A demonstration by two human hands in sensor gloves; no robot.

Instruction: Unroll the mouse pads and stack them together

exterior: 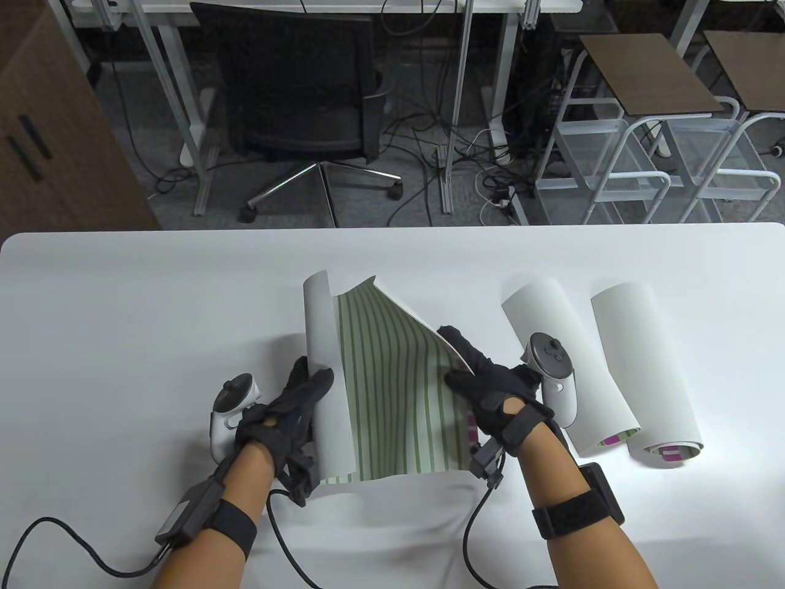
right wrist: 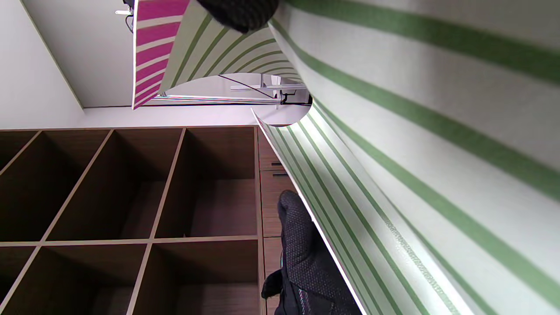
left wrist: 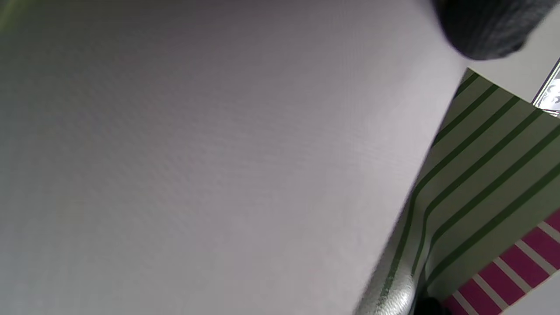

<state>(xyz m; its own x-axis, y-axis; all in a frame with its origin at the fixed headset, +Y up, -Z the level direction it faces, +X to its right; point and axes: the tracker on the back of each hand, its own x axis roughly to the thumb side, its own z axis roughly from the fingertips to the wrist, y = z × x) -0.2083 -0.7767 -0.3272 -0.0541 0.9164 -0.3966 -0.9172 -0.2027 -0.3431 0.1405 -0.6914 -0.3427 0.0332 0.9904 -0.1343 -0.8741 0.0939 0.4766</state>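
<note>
A green-striped mouse pad [exterior: 392, 392] with a white back is held partly unrolled above the white table [exterior: 122, 307]. My left hand [exterior: 288, 411] grips its curled left edge, whose white back fills the left wrist view [left wrist: 197, 166]. My right hand [exterior: 490, 386] grips its raised right edge; the stripes fill the right wrist view [right wrist: 415, 153]. Two more pads lie rolled, white side out, to the right: one [exterior: 552, 362] just behind my right hand, one [exterior: 644, 374] farther right, pink stripes showing at their open ends.
A dark office chair [exterior: 300, 86] and white stools [exterior: 662, 123] stand beyond the table's far edge. Glove cables [exterior: 73, 540] trail across the table near its front edge. Brown shelving [right wrist: 131, 210] shows in the right wrist view.
</note>
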